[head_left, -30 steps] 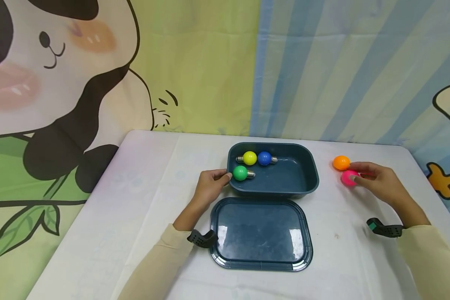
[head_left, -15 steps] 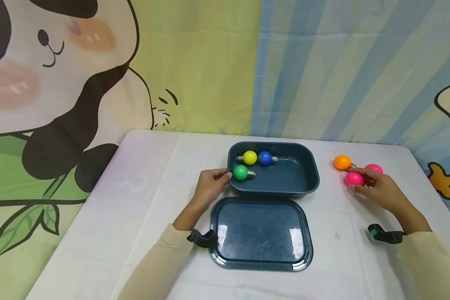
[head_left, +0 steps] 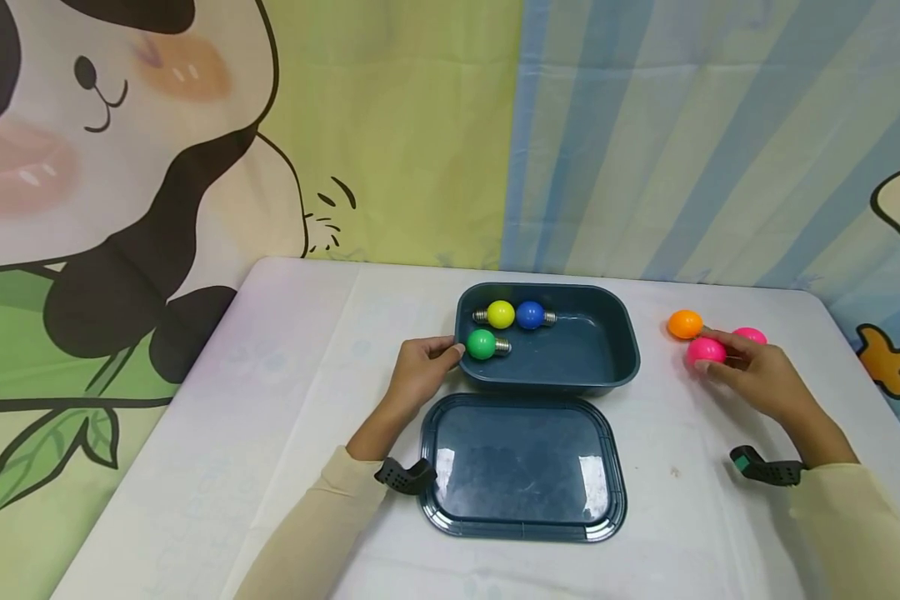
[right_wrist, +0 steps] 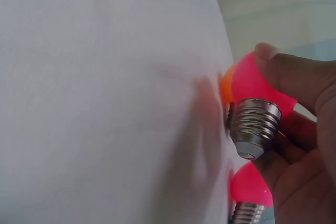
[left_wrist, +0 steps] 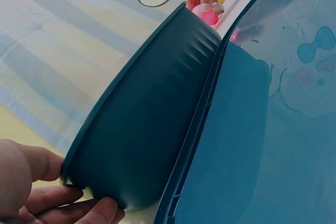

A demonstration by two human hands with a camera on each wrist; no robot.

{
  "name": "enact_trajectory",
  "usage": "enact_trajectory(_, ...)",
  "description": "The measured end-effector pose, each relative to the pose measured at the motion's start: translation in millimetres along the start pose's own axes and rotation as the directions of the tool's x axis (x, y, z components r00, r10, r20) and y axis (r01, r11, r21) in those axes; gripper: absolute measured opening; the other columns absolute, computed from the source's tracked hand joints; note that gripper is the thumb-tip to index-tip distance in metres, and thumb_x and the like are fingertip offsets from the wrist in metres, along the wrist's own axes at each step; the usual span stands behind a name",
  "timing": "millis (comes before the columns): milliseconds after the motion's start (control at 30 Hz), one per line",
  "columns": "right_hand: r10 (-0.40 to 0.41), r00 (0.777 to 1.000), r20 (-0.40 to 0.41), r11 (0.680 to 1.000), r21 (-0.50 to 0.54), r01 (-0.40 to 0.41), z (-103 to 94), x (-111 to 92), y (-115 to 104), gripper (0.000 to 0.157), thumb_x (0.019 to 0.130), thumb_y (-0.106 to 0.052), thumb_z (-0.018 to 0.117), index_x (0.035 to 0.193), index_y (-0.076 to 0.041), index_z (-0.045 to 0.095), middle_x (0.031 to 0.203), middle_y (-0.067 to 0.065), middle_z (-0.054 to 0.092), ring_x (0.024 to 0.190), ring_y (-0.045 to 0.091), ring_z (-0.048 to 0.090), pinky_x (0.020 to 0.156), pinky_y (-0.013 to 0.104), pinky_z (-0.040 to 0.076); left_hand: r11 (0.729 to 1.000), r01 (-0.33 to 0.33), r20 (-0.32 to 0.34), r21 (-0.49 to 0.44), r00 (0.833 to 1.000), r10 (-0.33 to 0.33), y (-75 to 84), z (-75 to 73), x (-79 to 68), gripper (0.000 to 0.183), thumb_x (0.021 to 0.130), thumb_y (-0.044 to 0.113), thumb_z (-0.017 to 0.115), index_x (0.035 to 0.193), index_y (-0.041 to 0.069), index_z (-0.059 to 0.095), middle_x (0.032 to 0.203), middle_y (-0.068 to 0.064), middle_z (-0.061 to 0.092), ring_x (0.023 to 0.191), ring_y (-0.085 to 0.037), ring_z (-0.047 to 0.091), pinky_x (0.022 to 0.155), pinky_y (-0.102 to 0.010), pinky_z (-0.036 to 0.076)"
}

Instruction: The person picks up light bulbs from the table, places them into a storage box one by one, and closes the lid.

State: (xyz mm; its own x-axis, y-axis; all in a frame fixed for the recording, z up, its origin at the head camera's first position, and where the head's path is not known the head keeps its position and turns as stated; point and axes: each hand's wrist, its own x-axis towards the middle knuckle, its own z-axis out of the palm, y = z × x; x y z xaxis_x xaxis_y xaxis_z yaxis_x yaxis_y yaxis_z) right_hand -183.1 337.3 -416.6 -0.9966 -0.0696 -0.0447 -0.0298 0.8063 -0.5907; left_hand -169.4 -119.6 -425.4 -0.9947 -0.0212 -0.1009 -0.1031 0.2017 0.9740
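In the head view, my left hand [head_left: 420, 372] grips the left rim of a dark blue-green plastic box [head_left: 592, 346], its thumb and fingers pinching the wall. Inside the box lie a yellow bulb [head_left: 501, 314], a blue bulb [head_left: 529, 315] and a green bulb [head_left: 482, 344], all with metal screw bases. On the right, my right hand [head_left: 768, 379] pinches a pink light bulb [right_wrist: 257, 85] by its globe, the screw base showing in the right wrist view. A second pink bulb [right_wrist: 251, 187] lies behind that hand, partly hidden. Close to the fingertips rests an orange bulb [head_left: 685, 324].
A matching lid [head_left: 525, 467] lies flat on the white tablecloth [head_left: 330, 433], just in front of the box. Behind the table hangs a printed curtain [head_left: 705, 150]. My left wristband [head_left: 405, 477] overlaps the lid's left edge.
My right hand has shifted slightly right with the pink bulb, then slightly up in the view. The second pink bulb has come into sight beside it. The left hand keeps its place.
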Motion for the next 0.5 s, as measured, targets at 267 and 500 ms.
enact_trajectory(267, -0.057, 0.998, -0.042, 0.998, 0.014, 0.057, -1.4, 3, -15, 0.058, 0.092, -0.016, 0.068, 0.139, 0.008, 0.045, 0.129, 0.034, 0.048, 0.108, 0.049, 0.049, 0.065, 0.000, 0.037, 1.000, -0.005, 0.002, -0.003, 1.000, 0.005, -0.7, -0.1, 0.1, 0.036, 0.094, 0.018, 0.064, 0.121, -0.006, 0.064, 0.108, -0.012, 0.070, 0.098, -0.020, 0.067, 0.084, -0.032, 0.055)
enact_trajectory(500, -0.102, 0.994, -0.043, 0.994, 0.036, 0.103, 1.6, 6, -34, 0.059, 0.092, -0.018, 0.068, 0.141, 0.005, 0.045, 0.132, 0.033, 0.048, 0.111, 0.050, 0.048, 0.066, 0.001, 0.038, 1.000, -0.002, 0.002, 0.005, 1.000, 0.002, -0.4, 0.4, -0.1, 0.035, 0.095, 0.017, 0.063, 0.120, -0.006, 0.065, 0.108, -0.012, 0.069, 0.098, -0.020, 0.067, 0.084, -0.031, 0.055)
